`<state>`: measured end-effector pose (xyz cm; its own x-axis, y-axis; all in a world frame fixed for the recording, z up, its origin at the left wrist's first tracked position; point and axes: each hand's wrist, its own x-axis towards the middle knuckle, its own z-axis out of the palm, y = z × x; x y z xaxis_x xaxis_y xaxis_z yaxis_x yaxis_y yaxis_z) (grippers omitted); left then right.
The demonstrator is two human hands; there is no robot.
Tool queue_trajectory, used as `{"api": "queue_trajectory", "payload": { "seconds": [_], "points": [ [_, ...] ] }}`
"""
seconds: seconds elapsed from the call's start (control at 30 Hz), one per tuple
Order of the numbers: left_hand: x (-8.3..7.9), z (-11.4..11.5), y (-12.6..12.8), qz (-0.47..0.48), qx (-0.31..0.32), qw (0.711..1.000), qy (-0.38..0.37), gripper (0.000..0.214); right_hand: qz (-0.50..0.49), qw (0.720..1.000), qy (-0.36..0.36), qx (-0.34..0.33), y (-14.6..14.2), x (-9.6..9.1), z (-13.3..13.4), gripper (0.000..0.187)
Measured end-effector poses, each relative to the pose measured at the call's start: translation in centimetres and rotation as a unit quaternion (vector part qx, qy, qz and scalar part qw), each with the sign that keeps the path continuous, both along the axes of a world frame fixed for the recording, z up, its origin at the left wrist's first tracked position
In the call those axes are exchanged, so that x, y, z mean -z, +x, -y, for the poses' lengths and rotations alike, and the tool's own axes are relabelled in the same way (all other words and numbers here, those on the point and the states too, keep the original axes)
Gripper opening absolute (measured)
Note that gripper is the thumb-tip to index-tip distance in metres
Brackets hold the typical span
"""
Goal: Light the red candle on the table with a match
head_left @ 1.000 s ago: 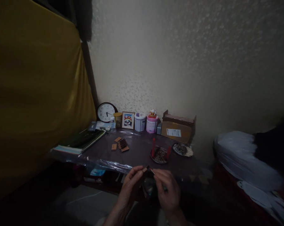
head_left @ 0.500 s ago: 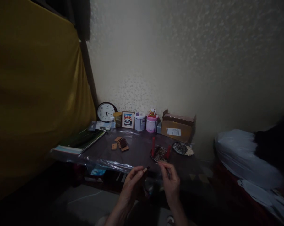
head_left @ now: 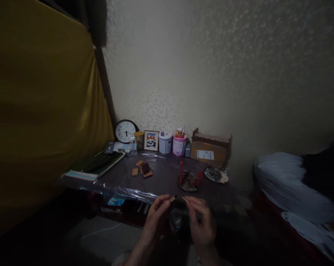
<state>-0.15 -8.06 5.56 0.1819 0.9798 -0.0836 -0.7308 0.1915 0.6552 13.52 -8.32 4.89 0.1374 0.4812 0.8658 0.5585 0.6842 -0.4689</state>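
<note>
Between the thumb and fingers of my left hand (head_left: 156, 214) is a small matchbox (head_left: 173, 199), with its dark end pointing right. My right hand (head_left: 201, 218) pinches a thin pale matchstick (head_left: 184, 199), whose tip lies just to the right of the matchbox; the two look slightly apart. Both hands are held up at the table's near edge. Beyond them, a round plate (head_left: 189, 189) carries two red candles, one upright (head_left: 181, 173) and one leaning (head_left: 198, 178), amid burnt bits. Several more matchboxes (head_left: 135, 172) lie in a loose group on the table.
A second plate (head_left: 208, 180) holds dark-tipped matches at the right. Along the wall stand a clock (head_left: 125, 131), a framed panda picture (head_left: 151, 140), two tubs (head_left: 165, 143) and a cardboard box (head_left: 208, 149). A book (head_left: 100, 166) lies left on the plastic-covered table (head_left: 161, 177).
My right hand has come lower, bringing the matchstick down beside the end of the matchbox. My left hand stays almost where it was, still gripping the matchbox.
</note>
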Motion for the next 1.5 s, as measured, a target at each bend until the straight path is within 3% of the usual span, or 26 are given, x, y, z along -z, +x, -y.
{"api": "queue_trajectory", "payload": {
  "seconds": [0.1,0.27,0.57,0.9,1.5],
  "points": [
    [-0.1,0.0,-0.1,-0.015,-0.013,0.999,0.033,0.022,0.062,0.997,-0.05,0.023,0.9,1.6,-1.5,0.013],
    [0.6,-0.3,-0.7,-0.051,-0.026,0.998,0.033,0.021,-0.075,0.988,-0.099,0.094,2.5,3.2,-3.5,0.015],
    [3.5,-0.9,-2.4,-0.047,-0.038,0.998,0.016,0.022,-0.188,0.976,-0.088,0.067,3.0,1.4,-3.8,0.014],
    [6.8,-1.1,-5.0,-0.077,-0.025,0.997,0.001,0.022,-0.228,0.964,-0.109,0.077,4.0,1.0,-5.0,0.018],
    [9.3,-1.6,-5.5,-0.068,-0.036,0.997,-0.023,0.027,-0.284,0.95,-0.116,0.051,4.2,0.9,-7.4,0.021]
  ]
}}
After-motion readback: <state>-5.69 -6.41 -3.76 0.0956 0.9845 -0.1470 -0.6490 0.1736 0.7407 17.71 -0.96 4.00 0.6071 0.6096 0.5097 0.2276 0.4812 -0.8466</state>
